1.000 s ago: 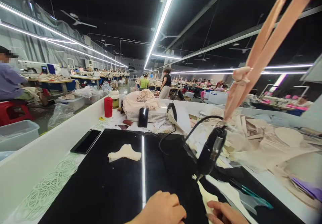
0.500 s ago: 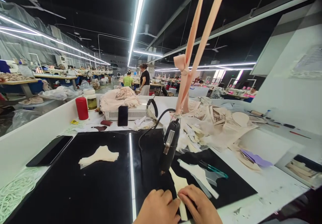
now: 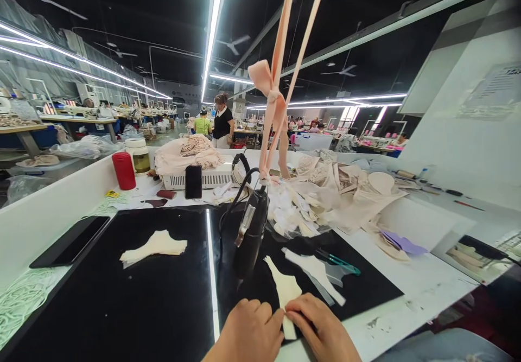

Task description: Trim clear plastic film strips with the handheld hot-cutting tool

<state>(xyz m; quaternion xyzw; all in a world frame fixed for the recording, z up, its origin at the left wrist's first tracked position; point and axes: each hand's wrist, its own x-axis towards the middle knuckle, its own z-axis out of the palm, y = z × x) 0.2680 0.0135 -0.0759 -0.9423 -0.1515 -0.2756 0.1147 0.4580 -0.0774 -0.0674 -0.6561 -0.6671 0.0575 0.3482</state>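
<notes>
Both hands are low over the near edge of the desk [image 3: 391,314], close together. The right hand [image 3: 323,326] has its fingers drawn together, and the fingertips pinch the narrow part of a cream fabric piece [image 3: 287,290]. The left hand [image 3: 251,326] is curled at the other side of this part; whether its fingers also grip, I cannot tell. The piece lies on the black mat [image 3: 163,302], its narrow end pointing to the near edge. Just beside it, toward the right edge, are white pieces [image 3: 311,267] and a teal-handled tool [image 3: 344,264]. To the left, a black tool [image 3: 251,237] hangs from a knotted pink strap [image 3: 273,99]. A cream stack [image 3: 154,247] lies farther toward the left edge, and beyond it a dark tablet [image 3: 69,242]. Near the far edge stand a red container [image 3: 123,171] and a jar [image 3: 138,157].

At the right, a paper sheet [image 3: 493,91] carries printed lines, too blurred to read.

Compared with one second ago, the left hand is now at the piece instead of apart from it, and the black tool's tip is clear of the piece's upper end. Behind the desk, a person in black [image 3: 222,126] has turned more toward the camera.
</notes>
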